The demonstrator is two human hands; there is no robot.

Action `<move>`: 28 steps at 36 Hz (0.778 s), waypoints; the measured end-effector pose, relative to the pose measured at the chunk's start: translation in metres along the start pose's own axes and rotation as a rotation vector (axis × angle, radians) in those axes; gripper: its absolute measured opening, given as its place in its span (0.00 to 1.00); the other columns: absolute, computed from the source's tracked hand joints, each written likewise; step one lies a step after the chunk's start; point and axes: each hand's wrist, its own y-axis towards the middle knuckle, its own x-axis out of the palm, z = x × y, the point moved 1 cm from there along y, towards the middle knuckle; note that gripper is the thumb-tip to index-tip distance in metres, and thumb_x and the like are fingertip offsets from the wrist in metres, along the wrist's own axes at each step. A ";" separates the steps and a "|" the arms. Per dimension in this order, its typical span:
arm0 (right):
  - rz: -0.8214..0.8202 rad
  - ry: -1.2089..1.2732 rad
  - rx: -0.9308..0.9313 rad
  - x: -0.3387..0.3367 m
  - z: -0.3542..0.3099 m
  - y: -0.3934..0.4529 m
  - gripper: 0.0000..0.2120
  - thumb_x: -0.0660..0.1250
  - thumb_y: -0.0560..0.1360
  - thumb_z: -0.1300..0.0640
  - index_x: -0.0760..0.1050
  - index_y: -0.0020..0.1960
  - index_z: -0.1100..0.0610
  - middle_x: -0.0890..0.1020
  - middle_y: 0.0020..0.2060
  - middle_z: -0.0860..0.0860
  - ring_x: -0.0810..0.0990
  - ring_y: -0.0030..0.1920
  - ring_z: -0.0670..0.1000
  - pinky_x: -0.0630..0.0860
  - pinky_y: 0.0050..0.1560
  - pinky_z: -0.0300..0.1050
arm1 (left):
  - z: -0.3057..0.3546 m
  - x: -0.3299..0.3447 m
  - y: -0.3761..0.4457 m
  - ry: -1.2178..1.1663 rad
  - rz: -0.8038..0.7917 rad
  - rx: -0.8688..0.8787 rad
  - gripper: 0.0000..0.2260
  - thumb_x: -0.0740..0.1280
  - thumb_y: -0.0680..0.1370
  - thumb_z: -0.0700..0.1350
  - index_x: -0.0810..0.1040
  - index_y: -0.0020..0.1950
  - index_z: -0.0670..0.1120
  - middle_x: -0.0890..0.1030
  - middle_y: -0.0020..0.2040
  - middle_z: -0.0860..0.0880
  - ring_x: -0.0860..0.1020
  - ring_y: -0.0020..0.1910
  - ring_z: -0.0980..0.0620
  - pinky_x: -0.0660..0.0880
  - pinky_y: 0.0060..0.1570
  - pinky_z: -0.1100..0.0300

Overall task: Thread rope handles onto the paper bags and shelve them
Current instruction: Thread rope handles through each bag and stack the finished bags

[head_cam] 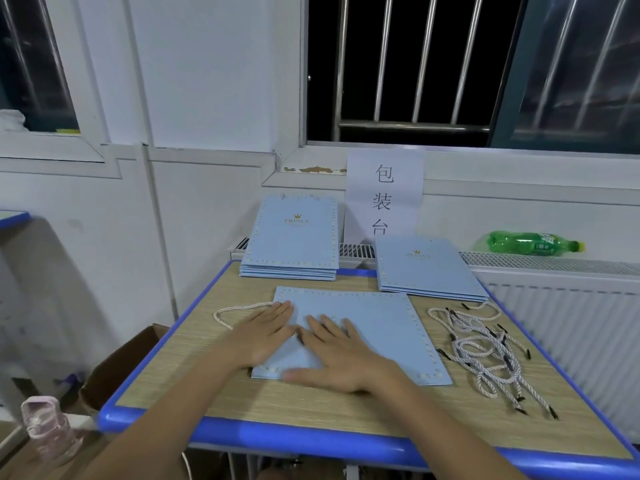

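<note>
A flat light-blue paper bag [381,327] lies in the middle of the wooden table [311,407]. A white rope handle [228,311] loops out from its left edge. My left hand [263,336] presses flat on the bag's left part, fingers straight. My right hand [336,355] lies flat on the bag beside it, fingers spread. A pile of loose white rope handles [485,355] with black tips sits on the table's right side. Two stacks of flat blue bags stand at the back: a left stack [294,237] and a right stack [426,268].
A paper sign [384,192] hangs below the window sill. A green plastic bottle [533,243] lies on the radiator at the right. An open cardboard box [128,365] stands on the floor left of the table, with a pink bottle [48,427] nearby.
</note>
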 end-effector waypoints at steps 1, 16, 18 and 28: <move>-0.013 -0.012 -0.030 -0.002 0.003 -0.008 0.44 0.53 0.72 0.28 0.40 0.78 0.48 0.39 0.77 0.48 0.34 0.76 0.48 0.33 0.74 0.57 | -0.002 0.000 0.001 -0.033 0.001 -0.001 0.23 0.47 0.84 0.51 0.44 0.78 0.48 0.43 0.78 0.54 0.42 0.76 0.60 0.39 0.71 0.65; 1.365 -0.502 -0.261 -0.058 0.009 -0.037 0.26 0.52 0.83 0.47 0.76 0.31 0.53 0.77 0.24 0.47 0.76 0.24 0.48 0.68 0.24 0.39 | 0.003 -0.032 -0.060 -0.906 0.375 0.145 0.33 0.60 0.53 0.81 0.76 0.52 0.66 0.78 0.57 0.63 0.74 0.58 0.64 0.67 0.61 0.66; 1.501 -0.463 -0.274 -0.086 0.002 -0.036 0.24 0.56 0.82 0.48 0.76 0.31 0.53 0.77 0.25 0.47 0.76 0.27 0.49 0.68 0.29 0.43 | 0.015 -0.042 -0.068 -0.802 0.431 0.263 0.24 0.63 0.62 0.74 0.78 0.53 0.63 0.80 0.53 0.68 0.76 0.54 0.69 0.69 0.52 0.75; 1.182 -0.240 -0.041 -0.135 0.002 -0.004 0.16 0.59 0.78 0.51 0.74 0.35 0.58 0.79 0.31 0.52 0.77 0.36 0.57 0.63 0.40 0.46 | 0.029 -0.064 -0.074 -1.100 0.247 0.207 0.12 0.69 0.75 0.50 0.80 0.53 0.44 0.85 0.48 0.49 0.84 0.46 0.51 0.78 0.40 0.64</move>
